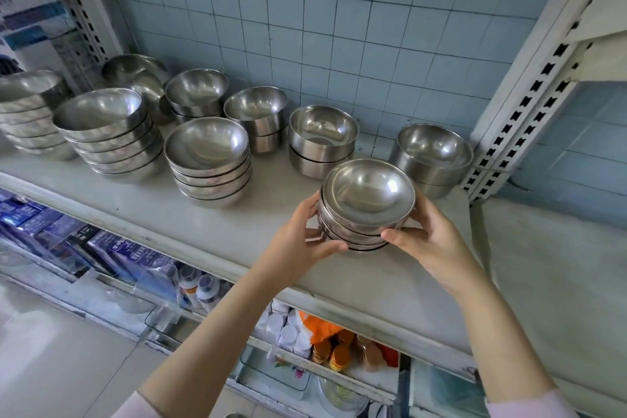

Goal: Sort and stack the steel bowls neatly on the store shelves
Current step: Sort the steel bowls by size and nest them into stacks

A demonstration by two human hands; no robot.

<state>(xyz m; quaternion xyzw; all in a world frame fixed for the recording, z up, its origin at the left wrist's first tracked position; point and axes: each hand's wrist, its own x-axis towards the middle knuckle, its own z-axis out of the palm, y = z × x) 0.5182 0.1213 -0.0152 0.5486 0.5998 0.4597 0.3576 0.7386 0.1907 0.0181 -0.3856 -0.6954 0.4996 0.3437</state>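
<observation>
A short stack of small steel bowls (368, 204) sits near the front of the white shelf (210, 231), right of centre. My left hand (305, 241) grips its left side, thumb low on the stack. My right hand (427, 237) grips its right side, thumb across the front. Behind it stand a two-bowl stack (431, 156) by the right upright and another stack (322, 141) to the left. Further left are a wide stack (208, 159), a taller wide stack (108, 132), and more stacks (256, 115) along the back.
A perforated white upright (519, 105) bounds the shelf on the right; blue tiled wall behind. The lower shelf holds blue boxes (112, 251), white bottles (200, 285) and gold-lidded jars (339, 353). Bare shelf surface lies between the held stack and the wide stack.
</observation>
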